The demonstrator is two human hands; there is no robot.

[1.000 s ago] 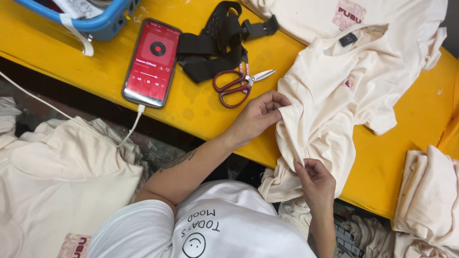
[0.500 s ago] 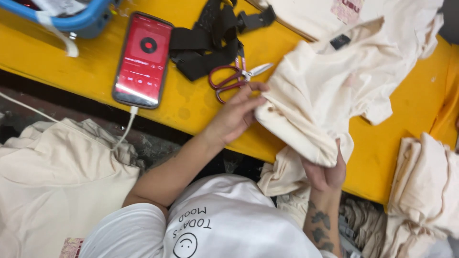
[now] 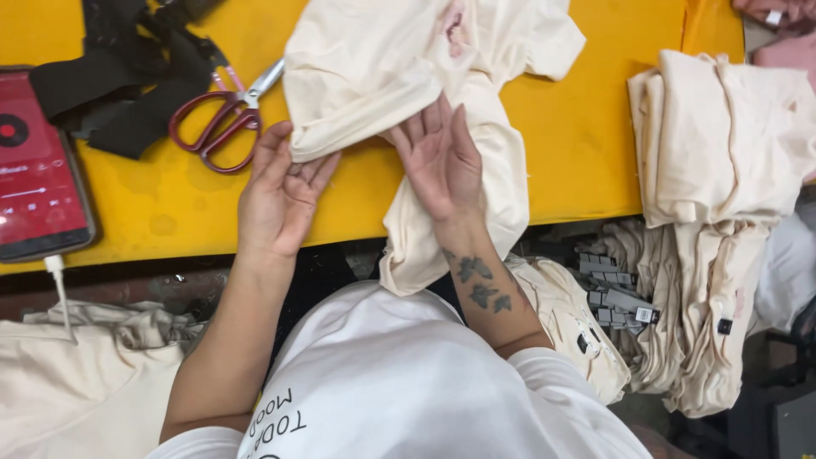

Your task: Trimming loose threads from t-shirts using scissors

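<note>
A cream T-shirt (image 3: 382, 59) lies partly folded on the yellow table (image 3: 586, 144), with one end hanging over the near edge. My left hand (image 3: 280, 200) is palm up at the shirt's left edge, fingertips tucked just under the fold. Palm up as well, my right hand (image 3: 438, 161) rests flat on the hanging part of the shirt, its fingers spread and reaching under the fold. Neither hand is closed around the cloth.
Red-handled scissors (image 3: 212, 119) lie left of my hands, beside black straps (image 3: 127, 76). A phone with a red screen (image 3: 38, 170) sits far left, its white cable (image 3: 59, 285) hanging down. Folded cream garments (image 3: 722, 144) are stacked right, more piled below (image 3: 76, 382), with grey tags (image 3: 612, 293).
The view has shifted right and closer. Both hands let go of the shirt's lower part and turned palm up under the folded edge on the table.
</note>
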